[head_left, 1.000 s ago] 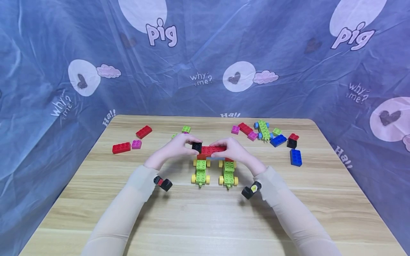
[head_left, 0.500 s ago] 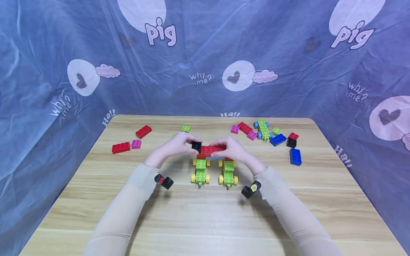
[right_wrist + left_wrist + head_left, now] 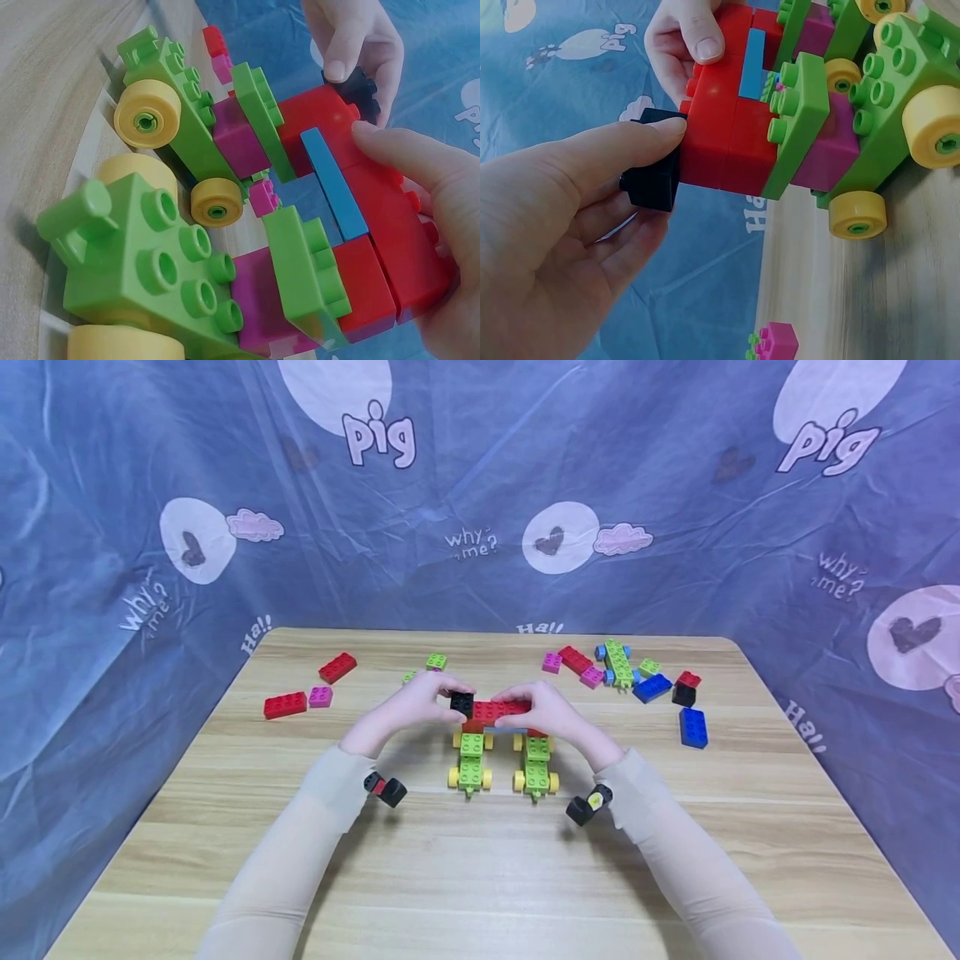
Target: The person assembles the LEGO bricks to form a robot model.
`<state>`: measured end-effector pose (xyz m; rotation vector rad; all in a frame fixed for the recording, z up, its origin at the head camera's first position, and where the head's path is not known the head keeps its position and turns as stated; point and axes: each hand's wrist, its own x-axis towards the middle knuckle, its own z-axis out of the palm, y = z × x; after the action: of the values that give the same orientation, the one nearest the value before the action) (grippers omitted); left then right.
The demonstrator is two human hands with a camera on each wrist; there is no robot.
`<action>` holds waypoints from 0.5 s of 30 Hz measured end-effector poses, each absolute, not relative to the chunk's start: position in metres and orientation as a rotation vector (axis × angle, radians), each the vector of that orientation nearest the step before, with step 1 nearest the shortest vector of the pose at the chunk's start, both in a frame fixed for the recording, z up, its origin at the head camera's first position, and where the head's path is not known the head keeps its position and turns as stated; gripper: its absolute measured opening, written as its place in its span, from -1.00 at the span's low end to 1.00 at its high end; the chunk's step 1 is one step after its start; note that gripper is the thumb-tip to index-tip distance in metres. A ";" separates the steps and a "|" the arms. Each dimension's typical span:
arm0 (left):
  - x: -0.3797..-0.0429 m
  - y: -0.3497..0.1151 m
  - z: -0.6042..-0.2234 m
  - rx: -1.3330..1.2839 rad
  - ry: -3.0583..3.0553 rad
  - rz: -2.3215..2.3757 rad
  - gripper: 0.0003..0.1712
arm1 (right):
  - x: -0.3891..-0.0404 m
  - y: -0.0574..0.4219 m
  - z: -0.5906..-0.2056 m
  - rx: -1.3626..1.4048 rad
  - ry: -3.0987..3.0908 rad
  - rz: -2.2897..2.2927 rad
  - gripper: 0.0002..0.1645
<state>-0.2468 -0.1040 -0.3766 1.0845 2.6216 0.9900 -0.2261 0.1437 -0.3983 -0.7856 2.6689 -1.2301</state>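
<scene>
My left hand [image 3: 420, 700] pinches a black brick [image 3: 652, 180] between thumb and fingers, at the left end of the top red brick [image 3: 716, 112]. In the left wrist view the black brick lies right against the red one's top. My right hand [image 3: 553, 712] grips the other end of that red row, thumb on its near face. Below it, a thin blue piece [image 3: 334, 184] spans two lower red bricks. Green bricks and magenta bricks [image 3: 829, 142] connect down to two green wheeled bases [image 3: 471, 770] with yellow wheels [image 3: 934, 127], standing side by side.
Red bricks [image 3: 285, 705] and a pink brick [image 3: 320, 697] lie at the left. At the back right are a green base with blue wheels [image 3: 618, 662], blue bricks [image 3: 693, 727], a black brick [image 3: 683, 695] and several others. A printed blue cloth [image 3: 480, 585] hangs behind the table.
</scene>
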 end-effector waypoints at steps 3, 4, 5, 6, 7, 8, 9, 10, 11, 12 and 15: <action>-0.246 -0.103 -0.376 1.094 2.630 0.971 -0.48 | -0.226 0.145 -0.399 -0.783 2.674 -1.226 -0.51; -0.247 -0.103 -0.376 1.096 2.631 0.967 -0.48 | -0.226 0.145 -0.399 -0.785 2.677 -1.219 -0.50; -0.247 -0.103 -0.377 1.096 2.631 0.965 -0.48 | -0.226 0.145 -0.399 -0.784 2.678 -1.213 -0.50; -0.247 -0.103 -0.377 1.098 2.631 0.964 -0.48 | -0.226 0.145 -0.399 -0.783 2.677 -1.212 -0.50; -0.247 -0.103 -0.377 1.099 2.630 0.964 -0.48 | -0.226 0.145 -0.399 -0.784 2.679 -1.208 -0.49; -0.247 -0.104 -0.378 1.102 2.630 0.963 -0.48 | -0.226 0.145 -0.399 -0.789 2.681 -1.203 -0.49; -0.248 -0.104 -0.378 1.103 2.629 0.963 -0.48 | -0.227 0.145 -0.399 -0.794 2.682 -1.201 -0.49; -0.248 -0.104 -0.378 1.102 2.628 0.966 -0.48 | -0.227 0.145 -0.400 -0.799 2.681 -1.201 -0.48; -0.248 -0.104 -0.378 1.099 2.626 0.967 -0.48 | -0.227 0.145 -0.399 -0.803 2.680 -1.203 -0.48; -0.248 -0.104 -0.378 1.097 2.623 0.966 -0.48 | -0.227 0.145 -0.399 -0.807 2.679 -1.207 -0.47; -0.248 -0.104 -0.377 1.094 2.613 0.964 -0.47 | -0.227 0.145 -0.399 -0.828 2.679 -1.216 -0.46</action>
<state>-0.2484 -0.1037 -0.3772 1.0944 2.6126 0.9637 -0.2270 0.1451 -0.3991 -0.8279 2.6788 -1.2156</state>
